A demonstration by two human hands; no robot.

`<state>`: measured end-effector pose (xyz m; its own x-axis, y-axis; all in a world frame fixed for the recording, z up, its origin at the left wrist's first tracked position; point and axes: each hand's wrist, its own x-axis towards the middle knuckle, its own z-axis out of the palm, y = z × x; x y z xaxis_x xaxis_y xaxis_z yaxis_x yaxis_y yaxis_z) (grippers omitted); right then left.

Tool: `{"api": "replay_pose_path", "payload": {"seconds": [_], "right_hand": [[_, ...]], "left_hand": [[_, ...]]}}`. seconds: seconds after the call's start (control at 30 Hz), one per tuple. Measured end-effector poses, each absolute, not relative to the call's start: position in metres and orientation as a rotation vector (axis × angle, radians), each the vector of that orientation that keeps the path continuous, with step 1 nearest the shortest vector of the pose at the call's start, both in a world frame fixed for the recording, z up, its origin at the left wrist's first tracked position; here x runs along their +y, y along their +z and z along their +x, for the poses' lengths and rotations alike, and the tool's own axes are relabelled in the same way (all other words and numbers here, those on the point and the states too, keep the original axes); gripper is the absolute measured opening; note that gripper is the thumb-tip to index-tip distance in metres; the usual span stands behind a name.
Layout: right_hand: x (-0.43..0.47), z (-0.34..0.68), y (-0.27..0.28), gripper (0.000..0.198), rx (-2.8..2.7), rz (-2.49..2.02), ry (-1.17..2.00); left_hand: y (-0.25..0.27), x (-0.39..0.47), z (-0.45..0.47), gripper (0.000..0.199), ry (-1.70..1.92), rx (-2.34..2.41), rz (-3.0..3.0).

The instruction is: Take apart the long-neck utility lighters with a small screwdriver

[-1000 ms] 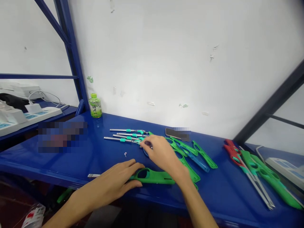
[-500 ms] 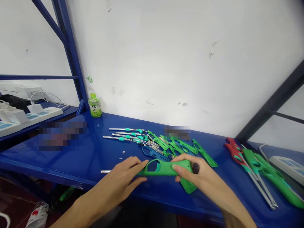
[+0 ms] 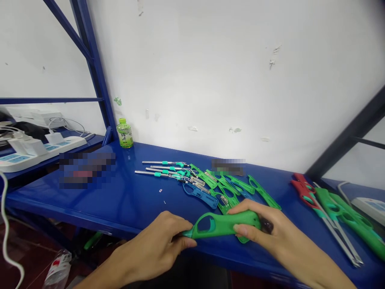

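Left hand: in from the lower left, wrist low, back of the hand [image 3: 162,245] turned up; thumb and fingers pinch the teal neck of the green utility lighter, and the metal tube beyond is hidden behind them.
Right hand: in from the lower right, forearm slanting up and left; this hand [image 3: 276,237] grips the handle's butt end, thumb on the near face, fingers over the far edge.
Green utility lighter [image 3: 224,225]: lower middle of the frame, held between the 2 hands near the table's front edge, nearly level, its butt end slightly higher than its neck.
Dark rounded piece [image 3: 267,225]: at the butt end, against the right hand, partly covered.
Blue tabletop [image 3: 129,200]: spans the frame's lower half.
Loose parts, centre: 4 metal tubes [image 3: 156,174] with teal collars and wires, a blue half-shell [image 3: 203,196] and several overlapping green half-shells [image 3: 266,194].
Right side: red lighters [image 3: 303,192] beside green lighters [image 3: 355,220].
Back left of the table: green-capped drink bottle [image 3: 124,134].
Far left: white power strip [image 3: 70,143] with plugs.
Room: scuffed white wall [image 3: 198,72] behind; blue metal upright [image 3: 93,60] at upper left.
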<state>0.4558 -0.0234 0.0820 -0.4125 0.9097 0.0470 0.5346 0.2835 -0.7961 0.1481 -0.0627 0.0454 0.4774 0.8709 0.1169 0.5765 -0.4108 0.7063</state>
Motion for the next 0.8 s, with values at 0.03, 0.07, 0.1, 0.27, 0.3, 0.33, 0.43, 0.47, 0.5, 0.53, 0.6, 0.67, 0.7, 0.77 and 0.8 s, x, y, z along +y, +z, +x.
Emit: {"api": "replay_pose_path", "payload": {"seconds": [0.03, 0.07, 0.1, 0.27, 0.3, 0.33, 0.43, 0.47, 0.5, 0.53, 0.6, 0.67, 0.7, 0.77, 0.8], "right_hand": [[-0.024, 0.454, 0.082, 0.038, -2.062, -1.295, 0.953], [-0.025, 0.453, 0.083, 0.037, -2.069, -1.299, 0.925], [-0.026, 0.452, 0.084, 0.036, -2.076, -1.3, 0.897], [-0.038, 0.452, 0.091, 0.029, -2.086, -1.214, 0.802], [-0.04, 0.453, 0.093, 0.027, -2.081, -1.212, 0.781], [-0.042, 0.454, 0.094, 0.026, -2.083, -1.216, 0.762], [-0.044, 0.455, 0.098, 0.024, -2.093, -1.24, 0.725], [-0.043, 0.456, 0.098, 0.025, -2.09, -1.251, 0.729], [-0.042, 0.455, 0.097, 0.026, -2.081, -1.265, 0.74], [-0.039, 0.455, 0.096, 0.027, -2.07, -1.281, 0.761], [-0.032, 0.452, 0.091, 0.028, -2.045, -1.308, 0.811], [-0.026, 0.449, 0.086, 0.026, -2.044, -1.32, 0.826], [-0.023, 0.446, 0.083, 0.024, -2.062, -1.322, 0.815], [-0.02, 0.441, 0.079, 0.018, -2.111, -1.33, 0.773], [-0.019, 0.438, 0.078, 0.016, -2.136, -1.336, 0.757]], "left_hand": [[0.046, -0.06, 0.147, 0.035, 0.626, 1.169, 2.058], [0.047, -0.057, 0.145, 0.038, 0.603, 1.146, 1.989], [0.047, -0.054, 0.143, 0.04, 0.579, 1.124, 1.929], [0.054, -0.048, 0.135, 0.043, 0.441, 0.958, 1.772], [0.057, -0.05, 0.134, 0.043, 0.43, 0.953, 1.767], [0.06, -0.052, 0.133, 0.043, 0.433, 0.979, 1.794], [0.068, -0.057, 0.13, 0.033, 0.557, 1.165, 2.026], [0.069, -0.058, 0.128, 0.025, 0.607, 1.218, 2.118], [0.07, -0.058, 0.126, 0.018, 0.647, 1.258, 2.197], [0.069, -0.057, 0.124, 0.014, 0.673, 1.289, 2.251], [0.066, -0.054, 0.12, 0.009, 0.674, 1.346, 2.305], [0.063, -0.049, 0.115, 0.007, 0.664, 1.402, 2.322], [0.061, -0.047, 0.113, 0.006, 0.666, 1.421, 2.324], [0.059, -0.043, 0.109, 0.007, 0.672, 1.457, 2.326], [0.058, -0.041, 0.107, 0.008, 0.672, 1.477, 2.326]]}}
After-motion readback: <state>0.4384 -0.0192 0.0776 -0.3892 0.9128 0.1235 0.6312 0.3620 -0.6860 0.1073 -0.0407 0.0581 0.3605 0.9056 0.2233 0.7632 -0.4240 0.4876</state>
